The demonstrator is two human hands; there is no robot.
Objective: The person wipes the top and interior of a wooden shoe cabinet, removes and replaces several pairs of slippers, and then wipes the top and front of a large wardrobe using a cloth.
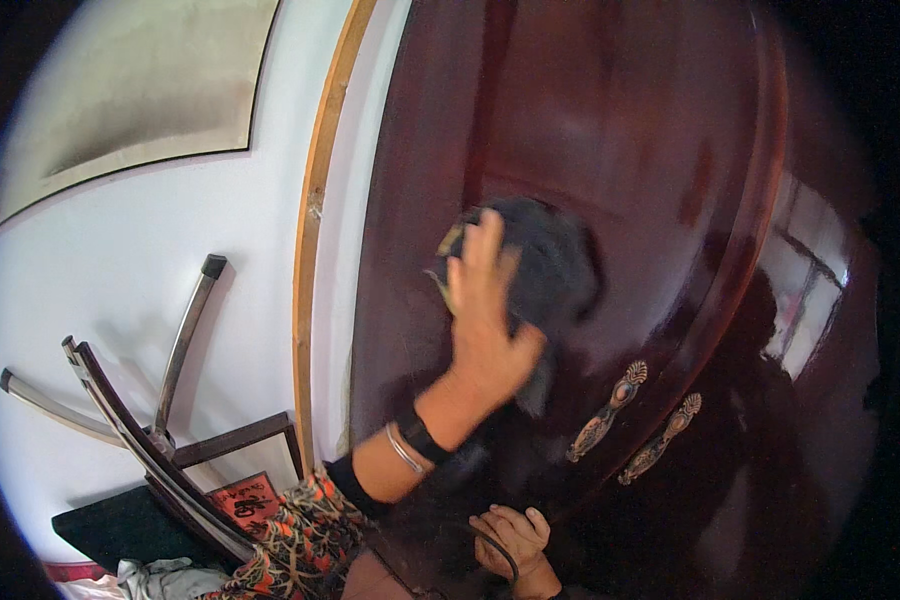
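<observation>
My left hand [487,307] lies with spread fingers on a dark cloth [551,262], pressed against the glossy dark-red wooden cabinet door [585,112]. The hand is blurred, and a black band and a silver bangle circle its wrist. Lower down, my right hand [514,536] has its fingers curled beside a thin black cable [504,551]; whether it grips the cable is unclear. Two ornate metal door handles [607,411] [660,439] are mounted on the cabinet, to the right of and above the right hand.
At the left, a metal frame with black-capped legs [187,337] leans by the white wall [120,247]. A wooden strip [311,225] runs along the cabinet's side. A red paper with writing [247,502], a dark board [120,525] and a grey cloth [169,581] are at the lower left.
</observation>
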